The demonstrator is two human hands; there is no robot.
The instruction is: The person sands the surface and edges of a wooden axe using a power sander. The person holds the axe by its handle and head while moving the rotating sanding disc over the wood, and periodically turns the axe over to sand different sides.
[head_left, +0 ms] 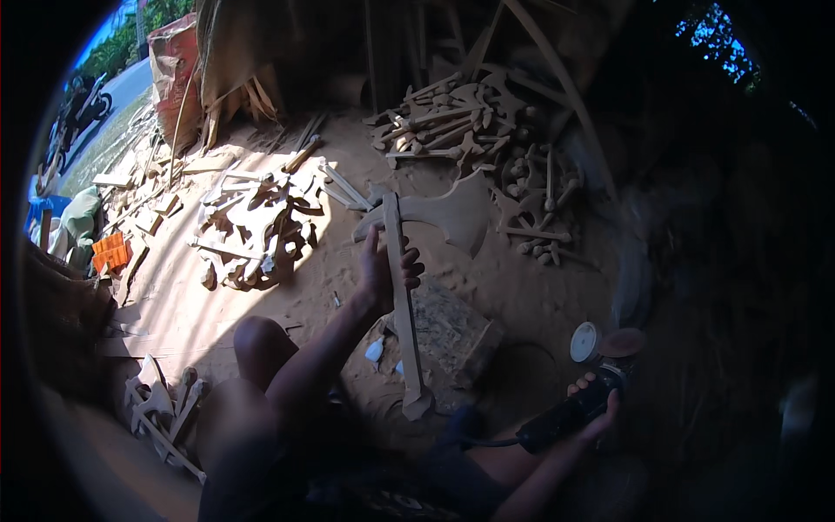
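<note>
My left hand is wrapped round the handle of a carved wooden axe, which I hold up in front of me. Its broad curved blade points right, and its long handle slants down to a knobbed end. In my right hand, low on the right, is a black angle grinder with its round reddish disc at the far end. The disc is apart from the axe. A cord runs left from the grinder's rear end. Beneath the axe sits a dusty block, partly covered by the handle.
A sunlit pile of wooden axes lies left, a larger heap at the back, and a small stack by my left knee. A pale round disc is near the grinder. A reddish sack stands far left.
</note>
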